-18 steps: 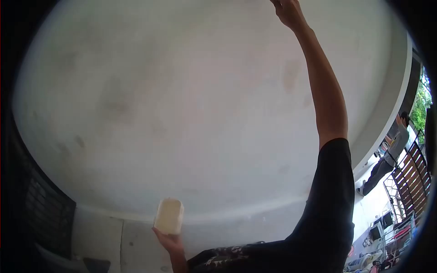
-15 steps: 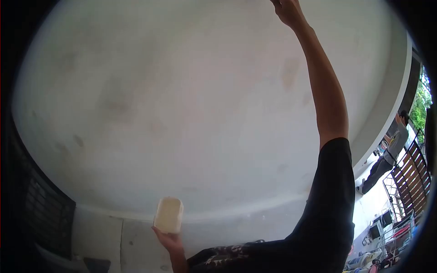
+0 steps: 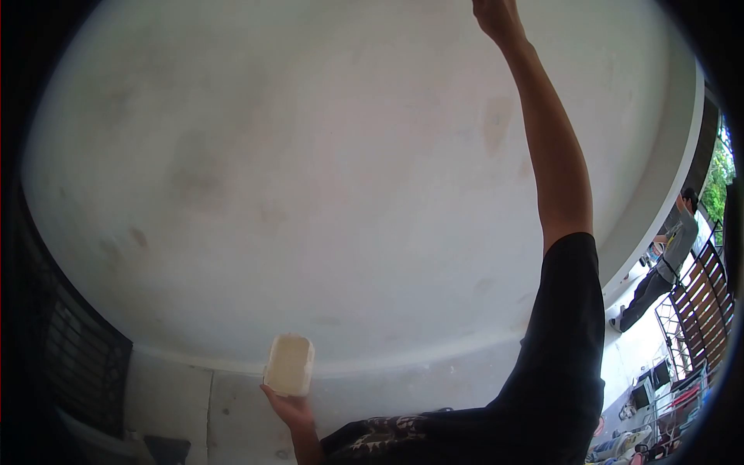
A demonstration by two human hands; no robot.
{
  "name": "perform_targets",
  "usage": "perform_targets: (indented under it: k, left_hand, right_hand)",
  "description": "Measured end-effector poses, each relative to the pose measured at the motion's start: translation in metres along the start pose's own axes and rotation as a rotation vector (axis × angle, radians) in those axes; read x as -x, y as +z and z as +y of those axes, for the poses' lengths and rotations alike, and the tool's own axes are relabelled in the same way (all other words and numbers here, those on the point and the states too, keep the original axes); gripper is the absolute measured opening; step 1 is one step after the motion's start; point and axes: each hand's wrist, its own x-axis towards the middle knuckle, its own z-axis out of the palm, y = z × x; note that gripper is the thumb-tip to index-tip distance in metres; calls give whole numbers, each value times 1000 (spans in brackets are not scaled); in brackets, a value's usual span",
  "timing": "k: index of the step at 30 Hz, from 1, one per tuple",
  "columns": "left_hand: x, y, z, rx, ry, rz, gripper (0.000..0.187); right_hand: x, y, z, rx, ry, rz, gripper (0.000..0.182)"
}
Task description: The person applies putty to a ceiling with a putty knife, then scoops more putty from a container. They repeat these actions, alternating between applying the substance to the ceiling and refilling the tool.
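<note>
Low in the view, my left hand (image 3: pixel 290 408) grips the lower end of an off-white, rounded rectangular tub (image 3: pixel 291 366), which looks like a shallow food container. The tub's open side faces me, and it holds nothing I can make out. My right arm stretches far up, and my right hand (image 3: pixel 500 19) is cut off by the top edge. Its fingers and anything in them are out of sight. Behind both hands spreads a pale wall (image 3: pixel 356 201) with brownish and grey smudges.
A dark metal grille (image 3: pixel 81 364) stands at the left. On the right, another person (image 3: pixel 673 252) in a grey top stands by a slatted wooden gate (image 3: pixel 701 294). Shoes and a rack (image 3: pixel 674 407) fill the lower right corner.
My right hand has shifted slightly up and to the right, so less of its fingers shows. The tub in my left hand has hardly moved.
</note>
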Motion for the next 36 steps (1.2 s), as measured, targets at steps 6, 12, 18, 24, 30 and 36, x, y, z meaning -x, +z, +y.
perform_targets:
  k: [6,12,18,24,30,36]
  left_hand:
    - [11,17,-16,19,2,30,65]
    - [-6,3,-38,14,16,24,65]
    - [-5,1,-25,-8,46,31,64]
    - [-14,-5,-33,29,37,34,65]
    - [-11,7,-34,31,13,16,65]
    - [6,15,-6,91,-14,-47,57]
  right_hand:
    - [44,23,4,199,-236,-169,17]
    - [30,10,-16,120,-113,72,15]
    - [-8,15,12,90,-32,166,16]
    - [8,33,-2,99,-21,53,17]
    - [29,15,-20,37,-5,-50,16]
    - [12,2,-41,13,58,-43,18]
